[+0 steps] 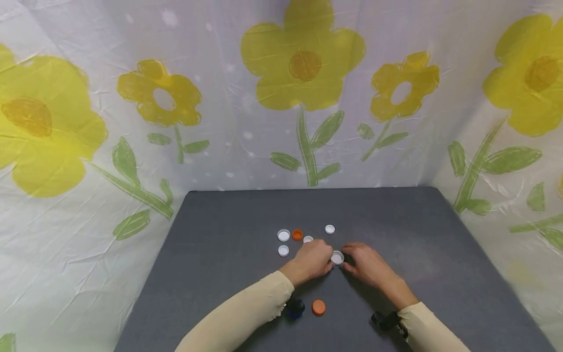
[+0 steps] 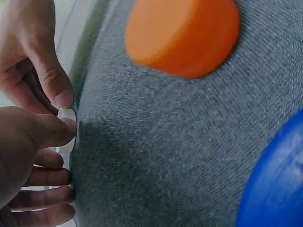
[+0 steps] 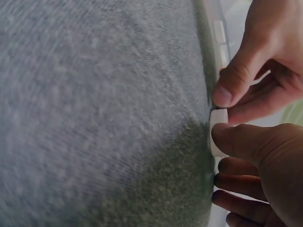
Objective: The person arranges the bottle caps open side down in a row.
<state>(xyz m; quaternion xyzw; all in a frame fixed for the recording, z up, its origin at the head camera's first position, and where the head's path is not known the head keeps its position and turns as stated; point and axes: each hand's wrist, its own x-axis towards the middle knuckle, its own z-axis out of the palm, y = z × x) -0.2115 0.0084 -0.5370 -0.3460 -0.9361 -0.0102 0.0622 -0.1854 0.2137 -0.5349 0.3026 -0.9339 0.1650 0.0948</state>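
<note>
both hands [image 1: 311, 260] [image 1: 368, 264] maybe touch cap [image 1: 337, 258]; head view: hollow

My left hand [image 1: 313, 258] hides part of a farther cap [image 1: 308, 238] just beyond it. My left thumb and, from the other wrist, my right hand's [image 3: 279, 161] thumb each cover part of the white cap [image 1: 337, 257] between them. Nearer me than my left hand, the left wrist view's edges cut off the blue thing [image 2: 279, 184] and the orange cap [image 2: 184, 33]. Both my sleeves [image 1: 246, 313] leave the head view.
</note>
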